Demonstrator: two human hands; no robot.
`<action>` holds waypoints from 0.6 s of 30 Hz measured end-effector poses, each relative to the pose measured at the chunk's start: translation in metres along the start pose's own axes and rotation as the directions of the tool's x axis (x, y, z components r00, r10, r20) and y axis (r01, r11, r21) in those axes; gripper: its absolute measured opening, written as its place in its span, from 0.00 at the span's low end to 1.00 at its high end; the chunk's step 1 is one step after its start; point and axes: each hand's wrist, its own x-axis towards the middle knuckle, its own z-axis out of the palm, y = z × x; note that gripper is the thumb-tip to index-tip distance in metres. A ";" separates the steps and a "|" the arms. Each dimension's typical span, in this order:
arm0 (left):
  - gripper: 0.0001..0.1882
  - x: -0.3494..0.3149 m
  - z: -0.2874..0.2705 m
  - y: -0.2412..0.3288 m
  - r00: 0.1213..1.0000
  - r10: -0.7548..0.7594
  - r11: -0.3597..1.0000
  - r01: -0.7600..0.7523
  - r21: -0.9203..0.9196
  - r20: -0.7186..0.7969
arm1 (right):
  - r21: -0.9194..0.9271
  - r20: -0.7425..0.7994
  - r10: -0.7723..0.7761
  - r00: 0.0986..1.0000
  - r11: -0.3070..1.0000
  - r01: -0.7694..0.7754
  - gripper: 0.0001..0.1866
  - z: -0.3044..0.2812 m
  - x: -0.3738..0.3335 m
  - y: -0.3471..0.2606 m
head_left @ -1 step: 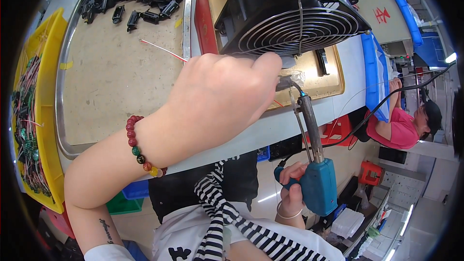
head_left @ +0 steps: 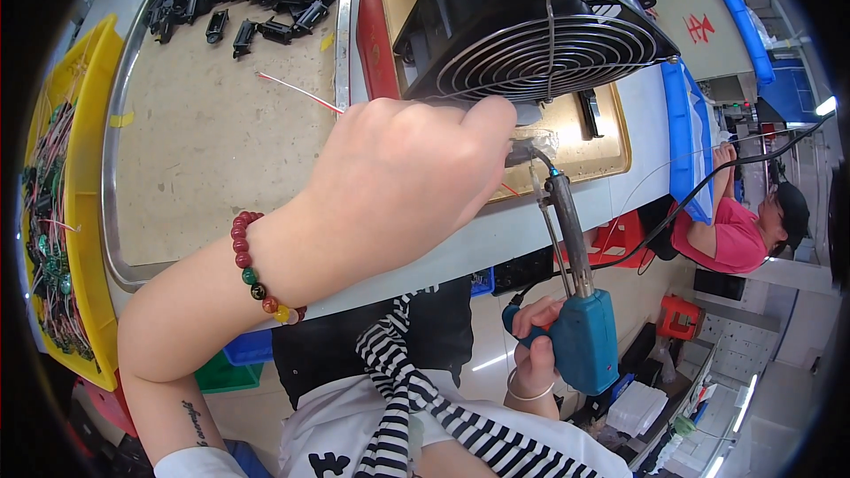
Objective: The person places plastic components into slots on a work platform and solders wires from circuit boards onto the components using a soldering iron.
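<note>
My left hand (head_left: 412, 168) is closed, its fingertips mostly hidden behind the fist. From it pokes a small black part (head_left: 521, 153), and a red-and-white wire (head_left: 297, 91) trails out on the far side. Wrapped round the blue-green handle of a soldering gun (head_left: 589, 345), my right hand (head_left: 536, 336) holds the tool upright below the table edge. Its metal barrel rises to a bent tip beside the black part, with a thin feed tube alongside. Whether the tip touches the part I cannot tell.
A black fan (head_left: 544, 53) with a wire guard stands just beyond my left hand. Left of it, a metal-rimmed tray (head_left: 212, 150) holds many black parts (head_left: 266, 0). A yellow bin (head_left: 102, 212) contains wired boards. At far right sits another person (head_left: 730, 230) near blue bins (head_left: 686, 142).
</note>
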 end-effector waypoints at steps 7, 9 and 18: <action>0.04 0.001 0.000 -0.001 1.000 0.014 1.000 -0.014 -0.014 -0.012 | 0.064 -0.004 0.057 0.998 0.996 -0.057 0.21 0.007 0.005 -0.009; 0.04 0.001 0.000 -0.001 1.000 0.014 1.000 -0.014 -0.011 -0.012 | 0.019 -0.100 0.032 0.994 0.999 -0.030 0.20 0.015 0.008 -0.014; 0.04 0.001 0.000 0.001 0.999 0.019 0.999 -0.020 -0.037 -0.030 | 0.062 0.011 0.057 0.998 0.996 -0.058 0.25 -0.002 -0.001 -0.002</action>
